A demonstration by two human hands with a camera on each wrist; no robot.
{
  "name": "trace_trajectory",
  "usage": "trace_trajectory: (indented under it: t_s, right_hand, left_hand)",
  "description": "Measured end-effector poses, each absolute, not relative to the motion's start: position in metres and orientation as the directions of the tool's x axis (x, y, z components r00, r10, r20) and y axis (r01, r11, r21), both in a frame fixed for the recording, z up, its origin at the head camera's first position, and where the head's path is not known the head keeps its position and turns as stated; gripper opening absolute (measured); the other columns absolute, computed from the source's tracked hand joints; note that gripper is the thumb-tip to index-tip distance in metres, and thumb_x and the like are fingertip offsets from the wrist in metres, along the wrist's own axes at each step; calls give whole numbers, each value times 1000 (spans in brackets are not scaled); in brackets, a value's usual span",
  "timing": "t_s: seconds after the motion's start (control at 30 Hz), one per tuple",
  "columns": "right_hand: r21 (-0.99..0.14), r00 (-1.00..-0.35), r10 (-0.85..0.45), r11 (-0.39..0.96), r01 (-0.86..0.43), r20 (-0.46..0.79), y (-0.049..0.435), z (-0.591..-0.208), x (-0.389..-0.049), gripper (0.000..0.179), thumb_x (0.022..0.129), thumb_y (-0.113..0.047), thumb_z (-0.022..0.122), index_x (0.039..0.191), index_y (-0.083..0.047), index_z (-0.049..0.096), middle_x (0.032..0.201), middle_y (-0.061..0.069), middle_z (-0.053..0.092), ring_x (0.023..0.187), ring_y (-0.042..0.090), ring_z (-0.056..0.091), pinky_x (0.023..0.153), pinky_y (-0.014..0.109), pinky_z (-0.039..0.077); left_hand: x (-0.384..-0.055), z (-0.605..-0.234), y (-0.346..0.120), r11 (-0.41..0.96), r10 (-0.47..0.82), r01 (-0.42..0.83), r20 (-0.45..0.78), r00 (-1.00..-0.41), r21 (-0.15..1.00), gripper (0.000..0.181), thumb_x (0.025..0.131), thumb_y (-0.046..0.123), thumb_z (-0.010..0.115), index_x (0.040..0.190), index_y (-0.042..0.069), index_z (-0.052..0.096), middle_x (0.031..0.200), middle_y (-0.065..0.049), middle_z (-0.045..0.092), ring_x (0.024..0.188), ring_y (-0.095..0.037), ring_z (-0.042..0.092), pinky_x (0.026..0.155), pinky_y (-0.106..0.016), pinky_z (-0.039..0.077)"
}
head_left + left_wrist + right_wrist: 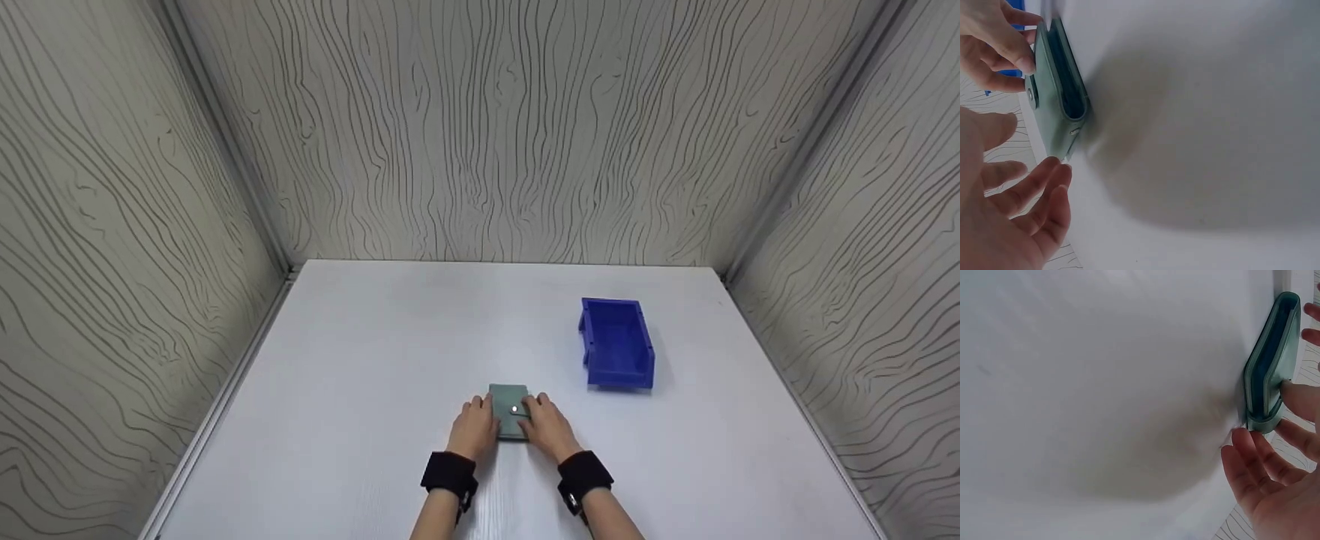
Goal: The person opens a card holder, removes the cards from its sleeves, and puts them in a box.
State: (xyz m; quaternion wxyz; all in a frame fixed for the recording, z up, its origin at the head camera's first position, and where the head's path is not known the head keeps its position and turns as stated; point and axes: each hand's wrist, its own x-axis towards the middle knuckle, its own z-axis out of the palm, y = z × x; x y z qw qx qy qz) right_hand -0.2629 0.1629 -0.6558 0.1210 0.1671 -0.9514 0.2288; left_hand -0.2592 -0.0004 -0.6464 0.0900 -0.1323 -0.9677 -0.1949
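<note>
A small green wallet [505, 397] with a snap strap lies closed on the white table, between the two hands. Seen from the left wrist, the wallet [1049, 115] has a snap button on its strap and layered edges. My left hand [475, 429] is at its left side, fingertips right at the edge and thumb held apart from the cover [1002, 129]. At the strap side, my right hand [550, 429] pinches the wallet, thumb on the strap and fingers along the edge, as the right wrist view shows [1275, 478].
A blue plastic bin [618, 341] stands on the table [375, 360], behind and to the right of the wallet. Wood-grain panels [480, 135] enclose the table at the back and both sides. Both wrists wear black bands [450, 472].
</note>
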Motion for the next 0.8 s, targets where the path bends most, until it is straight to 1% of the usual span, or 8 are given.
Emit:
trace_trajectory:
  t_s: [0.27, 0.47, 0.57, 0.67, 0.8]
  right_hand:
    - [-414, -894, -287, 808, -419, 346, 163, -658, -265, 20, 82, 1, 69, 97, 2, 55, 85, 10, 50, 74, 27, 57, 69, 40, 51]
    - [-421, -874, -343, 776, -470, 343, 165, -658, -266, 14, 88, -1, 64, 93, -1, 51, 84, 6, 46, 72, 23, 54, 66, 36, 49]
    - [-429, -859, -372, 752, -501, 352, 167, -655, -267, 12, 88, 0, 62, 91, -2, 51, 83, 3, 44, 72, 19, 51, 65, 34, 48]
    - [-429, -836, -386, 728, -536, 390, 168, -652, -269, 11, 89, 0, 61, 89, -1, 50, 83, 2, 43, 72, 16, 47, 65, 32, 47]
    - [-428, -806, -382, 700, -572, 453, 168, -645, -271, 14, 87, -1, 63, 87, -1, 49, 82, 3, 43, 71, 14, 46, 64, 30, 47]
  left_hand:
    - [-259, -650, 1, 856, 223, 279, 176, -959, 435, 42, 90, 10, 63, 124, -12, 53, 102, -22, 60, 92, -34, 62, 77, -41, 54]
    - [-259, -652, 1, 858, 238, 315, 231, -943, 405, 42, 89, 9, 64, 121, -15, 54, 99, -23, 60, 87, -34, 63, 77, -40, 54]
    - [-258, -651, 0, 853, 231, 312, 232, -945, 418, 42, 89, 8, 64, 121, -16, 53, 98, -23, 61, 86, -35, 63, 76, -41, 54]
    - [-258, -648, -1, 846, 216, 288, 205, -955, 450, 46, 92, 11, 60, 126, -18, 48, 99, -25, 62, 88, -35, 64, 78, -42, 54]
    - [-259, -644, -1, 813, 184, 242, 162, -970, 529, 55, 97, 14, 56, 135, -19, 37, 105, -27, 63, 92, -36, 65, 81, -43, 53]
